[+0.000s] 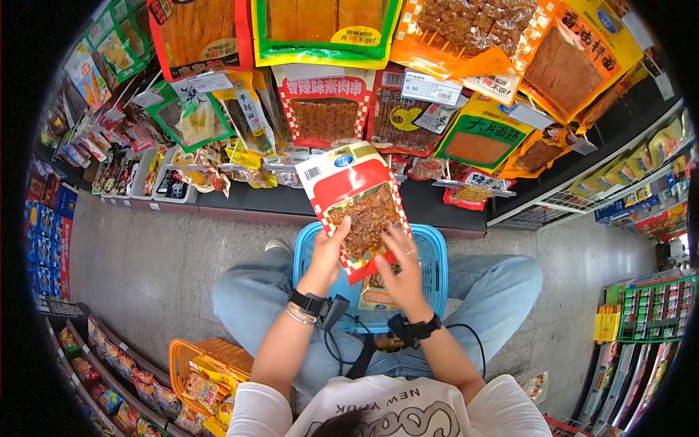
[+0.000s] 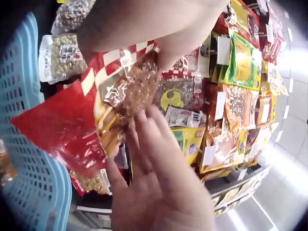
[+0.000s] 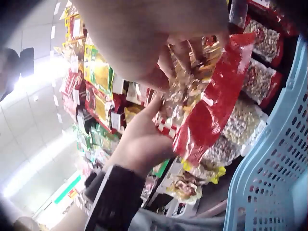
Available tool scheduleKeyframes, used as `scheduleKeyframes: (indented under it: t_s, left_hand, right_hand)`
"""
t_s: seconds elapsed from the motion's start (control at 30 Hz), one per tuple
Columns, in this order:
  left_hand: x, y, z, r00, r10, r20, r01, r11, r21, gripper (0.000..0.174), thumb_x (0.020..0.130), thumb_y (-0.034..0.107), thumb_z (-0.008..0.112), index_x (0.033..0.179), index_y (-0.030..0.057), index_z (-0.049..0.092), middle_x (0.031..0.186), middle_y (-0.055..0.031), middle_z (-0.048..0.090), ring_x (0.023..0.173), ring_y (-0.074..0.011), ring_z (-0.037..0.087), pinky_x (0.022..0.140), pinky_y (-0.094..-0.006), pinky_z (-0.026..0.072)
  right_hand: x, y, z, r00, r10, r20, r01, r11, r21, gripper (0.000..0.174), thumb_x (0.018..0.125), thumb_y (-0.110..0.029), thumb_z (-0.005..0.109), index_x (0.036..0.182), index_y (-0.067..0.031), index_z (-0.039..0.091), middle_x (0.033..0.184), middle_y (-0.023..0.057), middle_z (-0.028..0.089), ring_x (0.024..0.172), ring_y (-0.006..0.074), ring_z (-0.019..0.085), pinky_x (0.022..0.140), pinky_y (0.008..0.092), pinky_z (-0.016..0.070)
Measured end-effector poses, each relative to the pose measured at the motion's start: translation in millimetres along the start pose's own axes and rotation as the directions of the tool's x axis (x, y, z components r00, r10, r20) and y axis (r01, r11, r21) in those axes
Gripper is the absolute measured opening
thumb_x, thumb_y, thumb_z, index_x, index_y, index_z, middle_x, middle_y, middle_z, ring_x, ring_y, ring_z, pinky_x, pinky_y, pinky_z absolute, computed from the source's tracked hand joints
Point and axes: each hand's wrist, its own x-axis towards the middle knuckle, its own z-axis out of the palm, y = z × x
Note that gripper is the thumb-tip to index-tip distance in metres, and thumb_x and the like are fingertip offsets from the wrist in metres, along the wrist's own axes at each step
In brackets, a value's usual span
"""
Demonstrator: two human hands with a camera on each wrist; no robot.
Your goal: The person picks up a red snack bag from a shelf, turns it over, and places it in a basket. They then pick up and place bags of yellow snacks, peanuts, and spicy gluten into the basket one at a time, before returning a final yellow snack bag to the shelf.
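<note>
A red and white snack packet (image 1: 354,207) with a clear window showing brown food is held over a blue basket (image 1: 435,255). The left hand (image 1: 328,255) grips its left edge, thumb on the front. Against the lower right of the window rest the spread fingers of the right hand (image 1: 402,271). In the left wrist view the packet (image 2: 72,127) tilts, with the right hand (image 2: 161,178) touching its window. The right wrist view has the left hand (image 3: 142,139) at the packet's (image 3: 214,101) edge. Another packet (image 1: 377,293) lies inside the basket.
Hanging snack packets (image 1: 324,108) with price tags line the shelf ahead. An orange basket (image 1: 177,364) with yellow packets stands at lower left, near curved snack racks (image 1: 109,379). The person's jeans-clad legs (image 1: 495,288) flank the blue basket. More shelves (image 1: 655,306) stand at right.
</note>
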Motion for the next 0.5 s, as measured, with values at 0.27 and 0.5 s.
scheduleKeyframes:
  t_s: [0.27,0.5]
  left_hand:
    - [-7.3,8.0,0.2,0.975,-0.117,0.189,0.119,0.993,-0.002,0.035,0.090,0.021,0.061,0.119,0.0022,0.054,0.116,-0.0071,0.061,0.103,-0.0171,0.060,0.089,-0.0329,0.0478]
    - [-9.4,-10.8,3.7,0.983,-0.053,0.173,0.048,0.998,0.030,0.030,0.091,0.023,0.062,0.112,0.0019,0.058,0.104,-0.0064,0.064,0.092,-0.0130,0.062,0.079,-0.0280,0.0505]
  right_hand:
    - [9.8,19.3,-37.7,0.974,0.223,-0.029,-0.210,0.949,0.237,0.047,0.083,-0.011,0.064,0.127,-0.0020,0.053,0.133,0.0181,0.049,0.129,0.0324,0.040,0.107,0.0393,0.0295]
    - [3.9,9.4,-5.2,0.983,0.096,0.155,-0.060,0.973,-0.221,0.112,0.064,-0.045,0.079,0.145,-0.0006,0.015,0.150,0.0270,0.011,0.138,0.0459,0.011,0.106,0.0642,0.0078]
